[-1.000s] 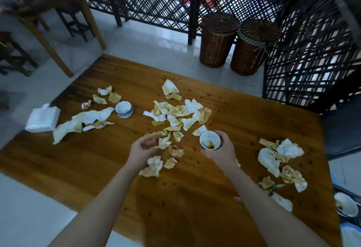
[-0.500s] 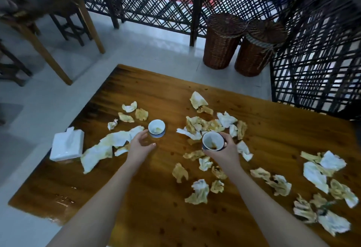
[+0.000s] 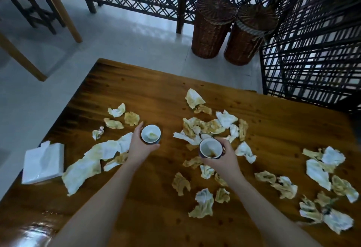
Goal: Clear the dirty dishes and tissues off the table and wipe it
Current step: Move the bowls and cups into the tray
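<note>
Left hand (image 3: 139, 147): newly grasps second cup (image 3: 150, 133), toward table (image 3: 136, 86) left edge | right hand (image 3: 224, 160): grasps stained cup (image 3: 211, 148) | tissues (image 3: 226, 118) remain

The table (image 3: 148, 94) is amber-brown wood with darker grain streaks and small dark knots, shading almost black along its far left edge. The left teacup (image 3: 150, 133) is white inside with a pale yellowish smear and dark blue outside. The right teacup (image 3: 211, 147) is white inside with brown dregs and also dark blue outside. The crumpled tissues (image 3: 203, 127) are white blotched with yellow-brown, and a few near the right edge carry dark grey-green marks. The tissue pack (image 3: 44, 161) at the left edge is plain white. The wicker baskets (image 3: 212, 28) are reddish-brown weave, one with a pale band under its lid. The lattice screen (image 3: 312, 55) is a black criss-cross. The floor (image 3: 39, 100) is pale grey.
</note>
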Demonstrator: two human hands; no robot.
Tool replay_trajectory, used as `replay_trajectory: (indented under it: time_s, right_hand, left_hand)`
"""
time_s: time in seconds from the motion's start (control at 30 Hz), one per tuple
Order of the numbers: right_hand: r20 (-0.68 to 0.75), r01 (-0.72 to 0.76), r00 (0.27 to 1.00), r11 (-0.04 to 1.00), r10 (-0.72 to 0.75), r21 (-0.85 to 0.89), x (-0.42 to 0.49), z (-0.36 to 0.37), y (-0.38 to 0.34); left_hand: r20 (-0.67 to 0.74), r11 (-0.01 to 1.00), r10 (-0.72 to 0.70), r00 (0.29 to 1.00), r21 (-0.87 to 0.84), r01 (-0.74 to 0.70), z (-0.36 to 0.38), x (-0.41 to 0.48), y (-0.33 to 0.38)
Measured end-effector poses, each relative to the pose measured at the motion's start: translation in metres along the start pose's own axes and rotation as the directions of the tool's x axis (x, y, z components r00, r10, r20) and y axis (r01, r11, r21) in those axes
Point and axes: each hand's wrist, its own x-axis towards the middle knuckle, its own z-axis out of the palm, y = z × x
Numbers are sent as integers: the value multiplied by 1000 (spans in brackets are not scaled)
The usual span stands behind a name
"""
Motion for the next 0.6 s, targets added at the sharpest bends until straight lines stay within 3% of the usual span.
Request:
replay_trajectory:
  time_s: [0.27,0.6]
  right_hand:
    - [-83,-76,994,997,75,-13,-7,-27,17]
    - [-172,-52,983,997,59,48,-42,-67,39]
  left_hand:
    - [-103,1000,27,994,13,-26,14,9,0]
    - [-14,986,168,986,22,-168,57,-31,20]
